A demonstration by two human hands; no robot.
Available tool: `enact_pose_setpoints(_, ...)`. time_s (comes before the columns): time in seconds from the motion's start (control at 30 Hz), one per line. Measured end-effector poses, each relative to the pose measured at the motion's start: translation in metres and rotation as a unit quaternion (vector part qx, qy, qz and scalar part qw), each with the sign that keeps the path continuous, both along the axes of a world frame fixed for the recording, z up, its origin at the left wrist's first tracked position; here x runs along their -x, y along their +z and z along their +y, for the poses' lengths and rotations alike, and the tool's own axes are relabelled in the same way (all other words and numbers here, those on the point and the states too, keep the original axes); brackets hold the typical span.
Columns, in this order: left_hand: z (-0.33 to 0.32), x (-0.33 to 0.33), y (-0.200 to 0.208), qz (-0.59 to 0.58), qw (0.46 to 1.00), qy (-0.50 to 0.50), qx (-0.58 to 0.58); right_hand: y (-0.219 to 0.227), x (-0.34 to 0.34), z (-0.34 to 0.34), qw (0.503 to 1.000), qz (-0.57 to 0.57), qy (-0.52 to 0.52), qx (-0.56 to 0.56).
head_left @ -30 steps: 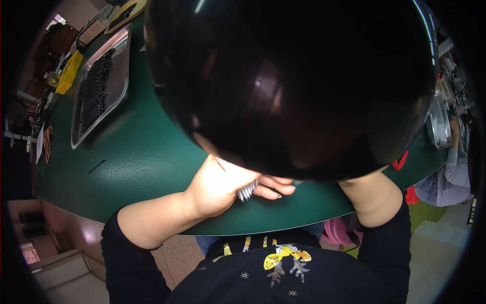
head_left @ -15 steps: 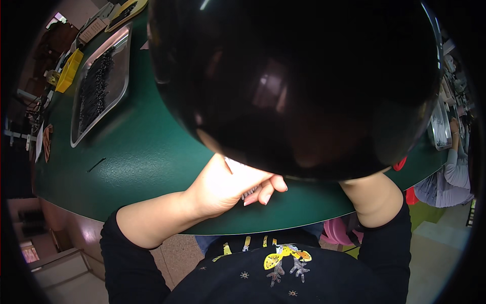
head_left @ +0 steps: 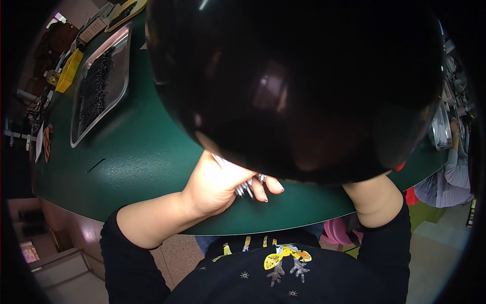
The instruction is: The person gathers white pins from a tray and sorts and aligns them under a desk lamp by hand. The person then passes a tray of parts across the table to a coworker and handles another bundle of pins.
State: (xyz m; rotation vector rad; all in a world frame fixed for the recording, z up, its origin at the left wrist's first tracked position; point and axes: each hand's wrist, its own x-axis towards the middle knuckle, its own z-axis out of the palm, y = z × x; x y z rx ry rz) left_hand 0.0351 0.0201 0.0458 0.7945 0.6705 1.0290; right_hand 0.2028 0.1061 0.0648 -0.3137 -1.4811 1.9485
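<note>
My left hand (head_left: 215, 185) is closed around a bundle of thin, light grey sticks (head_left: 245, 189) with narrow ends. Their tips poke out below the palm and between the curled fingers. Bright light falls on the back of this hand, which reaches partly under a large glossy black dome (head_left: 298, 101), apparently a lamp shade. From the right comes my other forearm (head_left: 374, 197); the same dome hides my right hand and its fingers, so whatever they touch is out of sight.
On the green table (head_left: 147, 167), a metal tray (head_left: 124, 81) of dark thin pieces lies left, beside a yellow bin (head_left: 69, 71). One dark stick (head_left: 96, 164) lies nearer. At far right, another person's arm (head_left: 454, 139) reaches to a metal tray (head_left: 441, 129). The dome overhangs the middle.
My left hand has shifted slightly to the left and turned a little. More stick ends now show between its fingers. My right forearm has barely moved.
</note>
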Motion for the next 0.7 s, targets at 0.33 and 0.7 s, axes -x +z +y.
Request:
enact_pose_setpoints(0.33, 0.001, 0.001, 0.001, 0.016, 0.999, -0.017, -0.040, 0.006, 0.001, 0.000, 0.999, -0.009, -0.023, -0.037)
enact_pose_setpoints(0.7, -0.002, 0.001, 0.003, 0.068, 0.996, 0.036, -0.052, -0.008, 0.008, 0.003, 0.997, -0.026, -0.048, -0.050)
